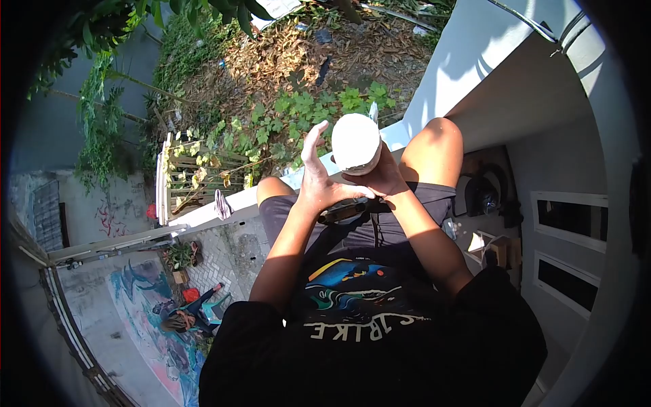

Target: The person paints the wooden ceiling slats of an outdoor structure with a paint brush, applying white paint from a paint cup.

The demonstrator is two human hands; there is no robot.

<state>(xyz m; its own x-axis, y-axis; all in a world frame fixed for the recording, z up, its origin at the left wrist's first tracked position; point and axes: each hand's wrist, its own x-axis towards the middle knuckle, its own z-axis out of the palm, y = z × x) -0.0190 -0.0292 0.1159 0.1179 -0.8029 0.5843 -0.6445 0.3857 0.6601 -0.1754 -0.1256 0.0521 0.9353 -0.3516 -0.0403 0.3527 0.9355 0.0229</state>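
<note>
A white, rounded thing (357,144) with a greyish lower edge stands out brightly in the sunlight above my lap. I cannot make out whether it is a filled tub or a solid lump. My right hand (386,175) holds it from below and from the right, fingers partly hidden behind it. On its left is my left hand (317,178), open, thumb and fingers spread wide apart, with whitish smears on the fingers. The left thumb reaches toward the right palm, under the white thing. A small pale bluish piece (373,112) sticks up behind it.
I sit with bent knees by a white wall ledge (400,132). Beyond lie green plants (305,112) and dry leaves (271,54). Far below on the left, another person (186,319) is near a painted surface (146,305). A slatted wooden frame (203,173) stands left.
</note>
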